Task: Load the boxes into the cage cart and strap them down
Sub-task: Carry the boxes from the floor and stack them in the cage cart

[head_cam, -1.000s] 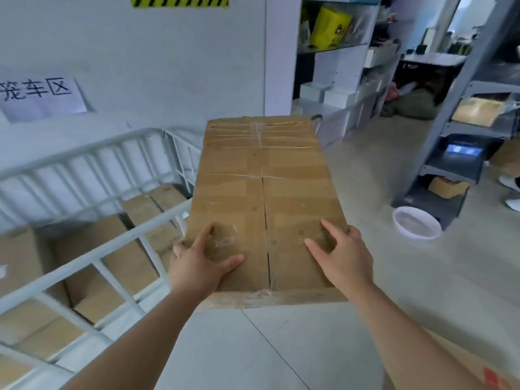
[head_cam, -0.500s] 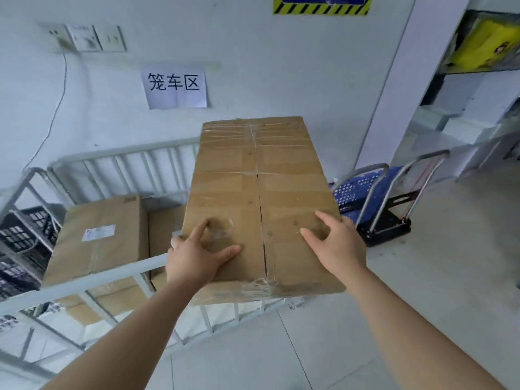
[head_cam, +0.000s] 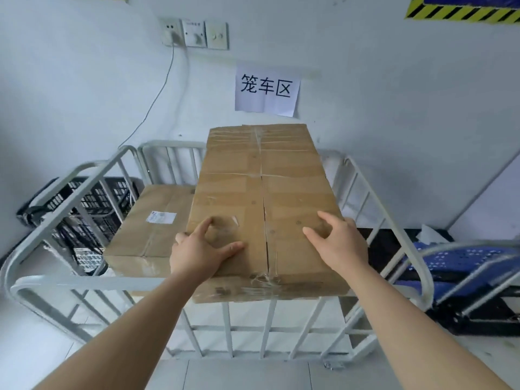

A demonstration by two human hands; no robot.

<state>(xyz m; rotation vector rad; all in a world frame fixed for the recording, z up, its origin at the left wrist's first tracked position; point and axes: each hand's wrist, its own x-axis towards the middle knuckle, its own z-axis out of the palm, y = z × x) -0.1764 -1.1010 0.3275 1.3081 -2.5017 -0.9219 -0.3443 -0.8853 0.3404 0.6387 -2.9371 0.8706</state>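
Note:
I hold a long taped cardboard box (head_cam: 261, 192) out in front of me, above the right half of the grey metal cage cart (head_cam: 70, 282). My left hand (head_cam: 201, 253) grips its near left corner, thumb on top. At the near right side my right hand (head_cam: 339, 243) holds it the same way. Inside the cart, on the left, lies another cardboard box (head_cam: 149, 229) with a white label. The carried box hides the cart's right half.
A black plastic crate (head_cam: 81, 209) stands left of the cart. A blue folding hand truck (head_cam: 461, 266) lies to the right. The white wall behind carries a paper sign (head_cam: 266, 91), sockets (head_cam: 194, 33) and a hanging cable.
My view has swung left, so the cart is now centred in front of me. The box, still in both hands, now hangs over the cart's front rail.

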